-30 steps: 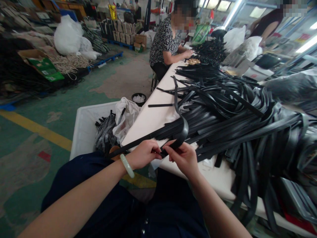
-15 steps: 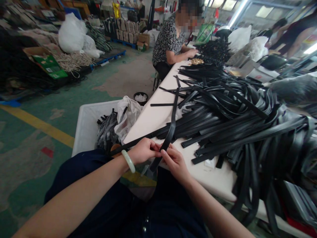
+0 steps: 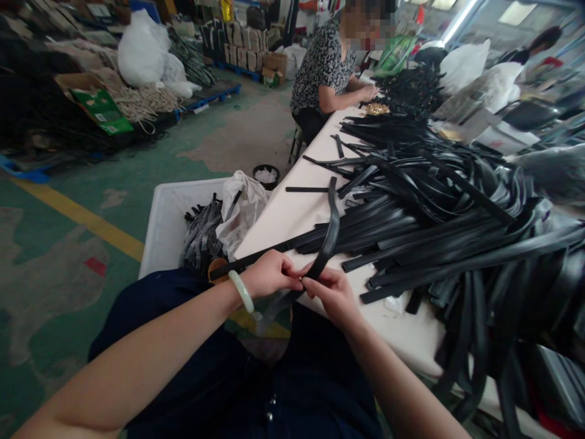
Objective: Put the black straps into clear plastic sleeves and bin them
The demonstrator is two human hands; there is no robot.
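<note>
A black flat strap runs up from between my hands and curves toward the table. Its lower end hangs below my fingers and is blurred. My left hand, with a pale bangle at the wrist, pinches the strap from the left. From the other side, my right hand grips it between thumb and fingers. The thumbs nearly meet, and the exact spot they press is partly hidden. Just right of my hands, many similar black straps lie piled on the white table.
Left of the table stands a white bin with dark strips and a pale cloth. A co-worker sits at the table's far side near gold-coloured pieces. Straps hang over the table's near edge. A small black basket rests on the floor.
The strap's lower end has swung to the left, and its upper part bends more. My right hand has turned slightly around it. The whole view has shifted a little.
</note>
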